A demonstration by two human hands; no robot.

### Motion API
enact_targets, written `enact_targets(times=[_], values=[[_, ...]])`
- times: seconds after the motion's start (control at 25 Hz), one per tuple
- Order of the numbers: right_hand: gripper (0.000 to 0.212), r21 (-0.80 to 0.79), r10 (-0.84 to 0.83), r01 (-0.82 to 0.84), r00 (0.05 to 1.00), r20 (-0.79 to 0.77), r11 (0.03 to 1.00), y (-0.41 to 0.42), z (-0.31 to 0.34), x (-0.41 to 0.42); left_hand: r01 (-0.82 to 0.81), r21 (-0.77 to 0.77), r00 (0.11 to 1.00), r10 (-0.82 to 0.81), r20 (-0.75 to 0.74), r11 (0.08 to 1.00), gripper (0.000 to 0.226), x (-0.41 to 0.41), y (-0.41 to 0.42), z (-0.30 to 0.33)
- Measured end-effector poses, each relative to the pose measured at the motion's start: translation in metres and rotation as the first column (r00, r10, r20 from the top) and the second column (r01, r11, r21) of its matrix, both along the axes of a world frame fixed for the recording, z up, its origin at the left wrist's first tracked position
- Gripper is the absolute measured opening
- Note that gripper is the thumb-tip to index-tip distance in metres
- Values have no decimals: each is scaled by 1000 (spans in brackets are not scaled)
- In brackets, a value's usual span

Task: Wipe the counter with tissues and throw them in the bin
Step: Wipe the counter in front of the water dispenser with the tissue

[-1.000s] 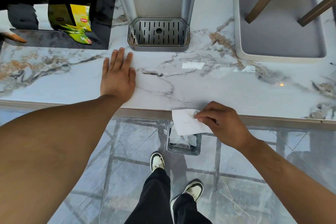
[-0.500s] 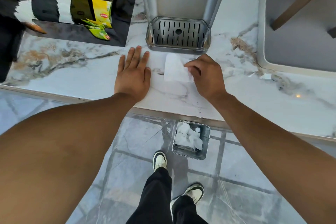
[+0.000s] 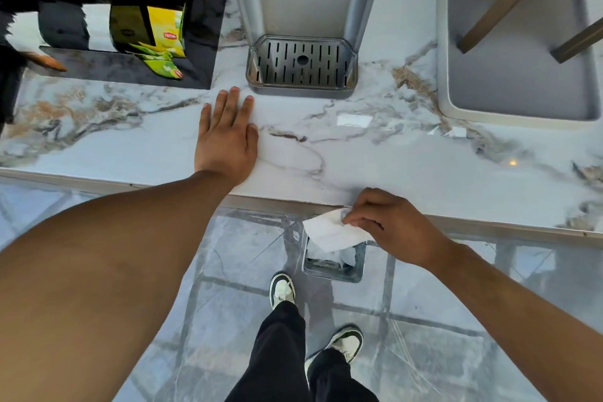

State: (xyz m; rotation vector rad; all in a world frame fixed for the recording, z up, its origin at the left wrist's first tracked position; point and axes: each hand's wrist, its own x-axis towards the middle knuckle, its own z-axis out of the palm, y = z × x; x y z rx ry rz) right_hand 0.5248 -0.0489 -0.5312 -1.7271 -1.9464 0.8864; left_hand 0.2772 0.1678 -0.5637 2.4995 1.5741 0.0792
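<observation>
My right hand (image 3: 388, 222) pinches a white tissue (image 3: 326, 232) just past the front edge of the marble counter (image 3: 424, 173). The tissue hangs directly above a small grey bin (image 3: 332, 272) that stands on the floor below the edge, with crumpled white tissues inside it. My left hand (image 3: 226, 137) lies flat on the counter with its fingers spread, holding nothing, to the left of the tissue.
A grey dispenser with a slotted drip tray (image 3: 301, 67) stands at the back of the counter. A black stand with yellow Lipton tea packets (image 3: 163, 42) sits back left, a grey tray (image 3: 518, 98) back right. My feet (image 3: 282, 290) stand on the tiled floor beside the bin.
My right hand drew the tissue from near the drip tray back across the counter to its front edge, over the bin. My left hand stayed flat in place.
</observation>
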Motion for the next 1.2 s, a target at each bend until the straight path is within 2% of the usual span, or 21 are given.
enact_targets(times=[0.08,0.16,0.24,0.32,0.36,0.64,0.8,1.04,1.2], values=[[15,-15,-92,92,994,-53,996,-7,10,4,-2,-2,1000,2,2,1000,56,0,0,1],[17,109,-271,272,962,-22,956,7,15,5,-5,-6,1000,5,4,1000,56,0,0,1],[18,228,-495,470,867,62,853,38,13,9,-6,-8,1000,6,4,1000,57,-1,0,1],[21,207,-630,604,771,94,770,74,8,8,-3,-4,1000,3,10,1000,58,-1,0,2],[22,177,-648,627,755,102,759,89,3,4,1,-2,1000,-1,13,1000,59,-1,0,3],[28,211,-454,420,879,145,882,162,-9,-60,2,-3,1000,-2,11,1000,57,-3,0,0],[18,242,-270,253,962,38,937,165,-13,-80,21,-6,1000,-21,-15,1000,58,-4,1,0],[16,166,39,-27,997,-73,986,101,-13,-52,6,-3,1000,-6,9,1000,58,-1,-1,-1],[16,91,114,-108,991,-64,990,27,-9,-23,-8,2,1000,8,21,1000,58,-2,0,-2]])
